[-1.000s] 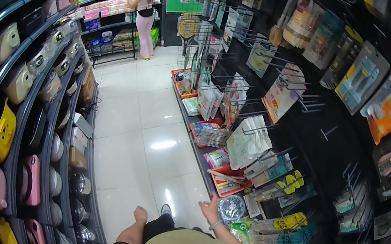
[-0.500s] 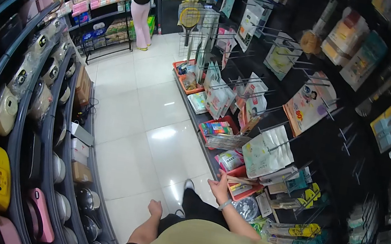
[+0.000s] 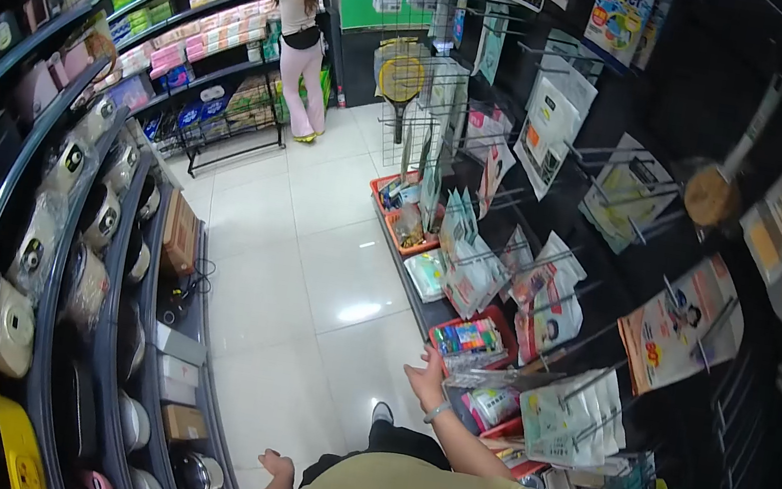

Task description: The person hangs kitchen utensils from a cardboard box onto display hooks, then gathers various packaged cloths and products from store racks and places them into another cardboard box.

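Observation:
My right hand is held out over the aisle with fingers apart and nothing in it. Closest to it are a red basket of colourful packets and a pink-and-white package in the bin beside it. A pale band circles my right wrist. Low on the other side, my left hand hangs beside my body, empty, its fingers loosely bent and partly apart. It is nearest the lower left shelf, where metal pots stand.
Rice cookers line the curved shelves at left. Hooks with hanging packs stick out at right. A tiled floor runs between. Ahead, a person stands at shelves of tissue packs, near a rack with a yellow racket.
I have moved forward along the aisle, so the shelves and hanging packs have slid down and outward. My right hand is away from the wooden sticks it was beside. My left hand's fingers have loosened.

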